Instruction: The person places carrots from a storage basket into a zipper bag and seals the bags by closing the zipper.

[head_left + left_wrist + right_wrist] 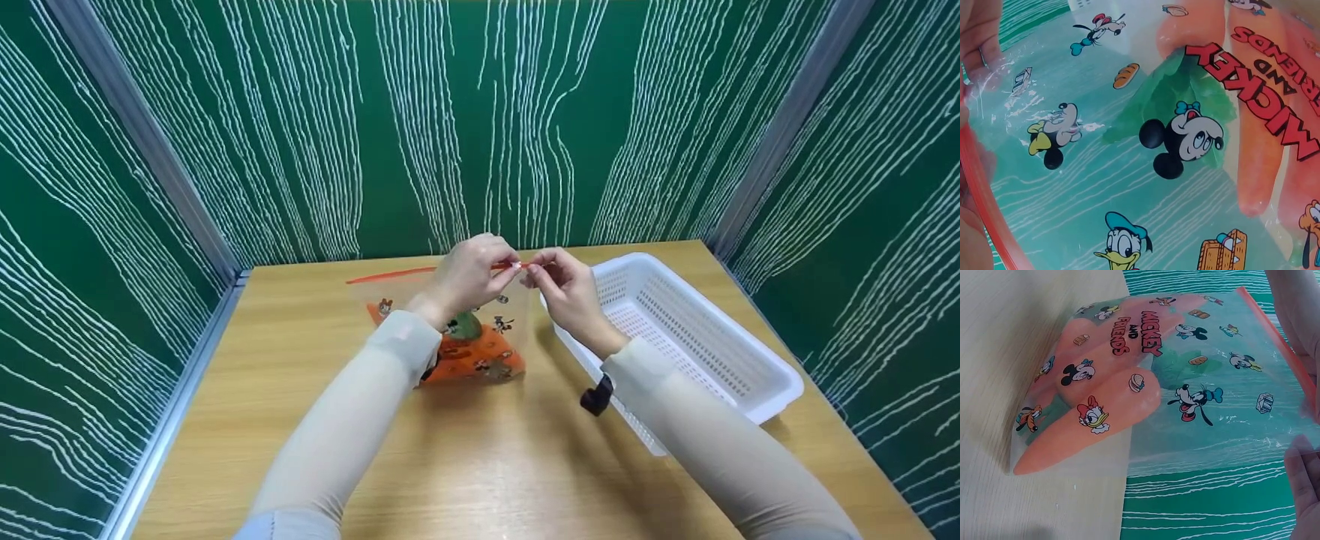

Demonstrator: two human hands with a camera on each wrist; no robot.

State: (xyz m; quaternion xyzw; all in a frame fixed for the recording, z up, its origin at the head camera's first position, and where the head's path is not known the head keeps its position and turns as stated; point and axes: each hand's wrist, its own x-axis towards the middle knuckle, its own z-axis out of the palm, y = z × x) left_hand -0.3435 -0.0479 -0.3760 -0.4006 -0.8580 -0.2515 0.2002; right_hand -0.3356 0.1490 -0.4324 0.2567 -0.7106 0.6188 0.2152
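A clear zip bag (487, 367) printed with cartoon characters stands upright on the table, its red zip strip (390, 276) along the top. Inside are several orange carrots (1095, 433) with green tops, seen through the plastic in both wrist views. My left hand (472, 274) pinches the zip strip near its right end, where a small whitish piece shows at the fingertips. Close beside it, my right hand (566, 289) pinches the bag's top right corner between thumb and fingers. In the left wrist view, fingers (979, 50) appear along the left edge by the strip.
To the right, a white perforated plastic basket (784, 386) sits at an angle, partly under my right forearm. The wooden table (300, 360) is bounded at the back and sides by green panels (600, 150) with white lines and grey metal posts.
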